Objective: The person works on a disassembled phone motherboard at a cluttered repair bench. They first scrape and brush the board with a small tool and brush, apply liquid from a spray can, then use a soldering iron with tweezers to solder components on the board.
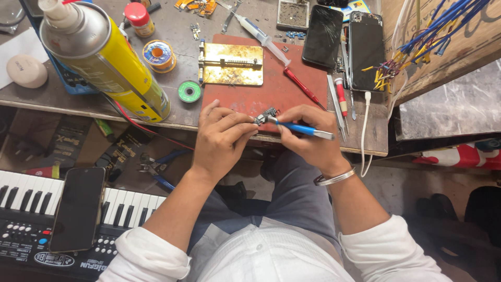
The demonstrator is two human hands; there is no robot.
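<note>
My left hand (pixel 222 137) pinches a small dark circuit part (pixel 266 115) at the front edge of the red mat (pixel 261 91). My right hand (pixel 309 137) grips a blue-handled tool (pixel 302 130) like a pen, its tip touching the part. Both hands meet above the workbench edge, over my lap. A metal bangle (pixel 334 178) circles my right wrist.
On the mat lies a brass board holder (pixel 232 63), a syringe (pixel 258 32) and red screwdrivers (pixel 303 86). Two black phones (pixel 344 44) lie behind. A big yellow spray can (pixel 107 57) stands at left. A keyboard (pixel 31 219) carrying a phone (pixel 78 209) sits lower left; pliers (pixel 156 167) rest below the bench.
</note>
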